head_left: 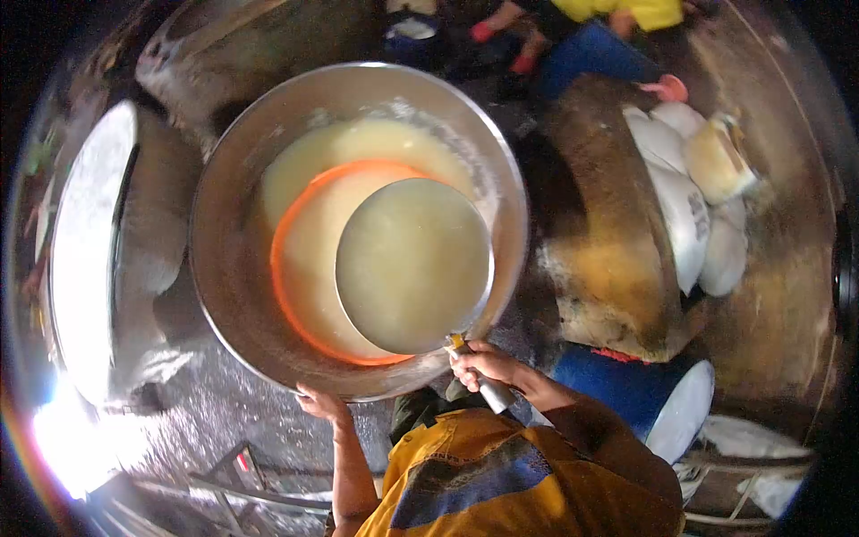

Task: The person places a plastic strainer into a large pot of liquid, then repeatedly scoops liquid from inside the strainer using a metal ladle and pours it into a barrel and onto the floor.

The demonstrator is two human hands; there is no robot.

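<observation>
My right hand (488, 365) is closed around the metal handle of a large round pan (414, 268). Cloudy, pale yellowish liquid appears to fill the pan, which hangs over the right part of a big metal vat (234, 295). Under the pan, an orange ring (279, 259) sits in the vat, with pale creamy liquid (309, 268) inside it. More yellowish liquid (295, 166) lies outside the ring, towards the back. My left hand (324, 404) grips the vat's front rim, its fingers bent over the edge. The pan hides part of the ring.
Left of the vat stands another large vessel with a bright white top (85, 251). White sacks (671, 197) and a blue barrel (617, 389) are on the right. Another person in a yellow top (644, 11) is at the back, near a blue container (595, 58). The floor (224, 430) looks wet.
</observation>
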